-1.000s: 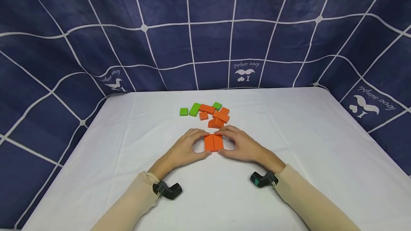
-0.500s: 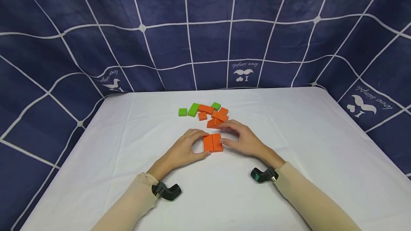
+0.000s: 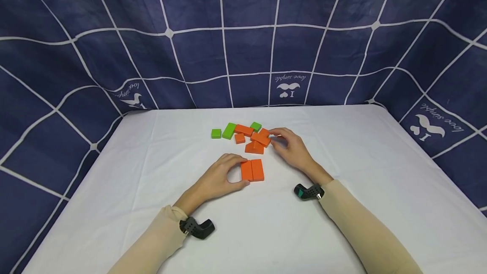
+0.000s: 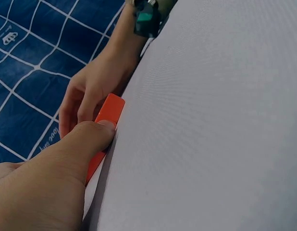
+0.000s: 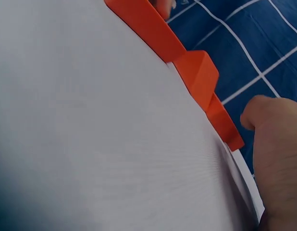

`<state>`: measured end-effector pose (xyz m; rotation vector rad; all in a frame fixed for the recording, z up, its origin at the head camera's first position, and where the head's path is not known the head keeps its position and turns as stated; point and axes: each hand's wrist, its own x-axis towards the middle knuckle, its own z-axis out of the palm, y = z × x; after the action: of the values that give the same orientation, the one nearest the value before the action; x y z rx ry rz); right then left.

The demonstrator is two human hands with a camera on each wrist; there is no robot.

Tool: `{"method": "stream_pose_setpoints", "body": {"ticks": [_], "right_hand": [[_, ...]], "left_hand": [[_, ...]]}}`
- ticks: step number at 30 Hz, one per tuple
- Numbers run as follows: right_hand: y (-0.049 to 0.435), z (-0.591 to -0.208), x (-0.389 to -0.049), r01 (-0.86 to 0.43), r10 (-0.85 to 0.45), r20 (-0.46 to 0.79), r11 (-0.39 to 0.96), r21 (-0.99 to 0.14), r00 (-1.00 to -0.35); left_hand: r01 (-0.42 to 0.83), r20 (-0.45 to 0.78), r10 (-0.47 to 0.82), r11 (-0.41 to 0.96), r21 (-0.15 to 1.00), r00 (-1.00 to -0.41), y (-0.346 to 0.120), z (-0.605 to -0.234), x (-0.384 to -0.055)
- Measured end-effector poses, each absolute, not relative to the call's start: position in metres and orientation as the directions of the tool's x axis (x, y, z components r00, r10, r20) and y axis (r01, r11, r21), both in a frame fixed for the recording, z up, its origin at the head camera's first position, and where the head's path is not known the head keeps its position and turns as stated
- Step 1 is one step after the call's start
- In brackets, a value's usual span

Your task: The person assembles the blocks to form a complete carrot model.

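Two orange rectangular blocks lie side by side on the white cloth. My left hand (image 3: 217, 179) pinches the left block (image 3: 246, 171), thumb at its near end and a finger at its far end; in the left wrist view the thumb presses the orange block's (image 4: 111, 107) end face. Right of it is the second block (image 3: 257, 170), which neither hand holds. My right hand (image 3: 296, 150) is beside the loose pile, fingers and thumb parted around the right end of a long orange block (image 3: 260, 139). In the right wrist view its thumb (image 5: 258, 111) stands apart from the orange pieces (image 5: 197, 74).
Behind the pair lie an orange slope-sided block (image 3: 253, 148), small orange blocks (image 3: 239, 138) and another long orange one (image 3: 244, 130). Green blocks (image 3: 229, 130) lie at the pile's left and back. A dark blue gridded curtain (image 3: 247, 50) rises behind the white-covered table (image 3: 182, 138).
My right hand has let go of the right block of the pair and moved away and to the right, up to the pile. The left hand has kept its place and grip.
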<state>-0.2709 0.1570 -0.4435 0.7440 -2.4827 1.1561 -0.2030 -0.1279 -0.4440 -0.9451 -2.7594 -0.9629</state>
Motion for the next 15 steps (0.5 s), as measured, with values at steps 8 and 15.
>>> {"method": "stream_pose_setpoints", "body": {"ticks": [8, 15], "right_hand": [[0.157, -0.443, -0.288, -0.546, -0.373, 0.399, 0.583, -0.602, -0.838], [0.151, -0.442, -0.291, -0.567, -0.51, 0.282, 0.583, -0.582, -0.813]], "left_hand": [[0.575, 0.25, 0.534, 0.62, 0.534, -0.808, -0.128, -0.443, -0.204], [0.558, 0.225, 0.531, 0.63, 0.54, -0.817, -0.128, -0.443, -0.204]]}}
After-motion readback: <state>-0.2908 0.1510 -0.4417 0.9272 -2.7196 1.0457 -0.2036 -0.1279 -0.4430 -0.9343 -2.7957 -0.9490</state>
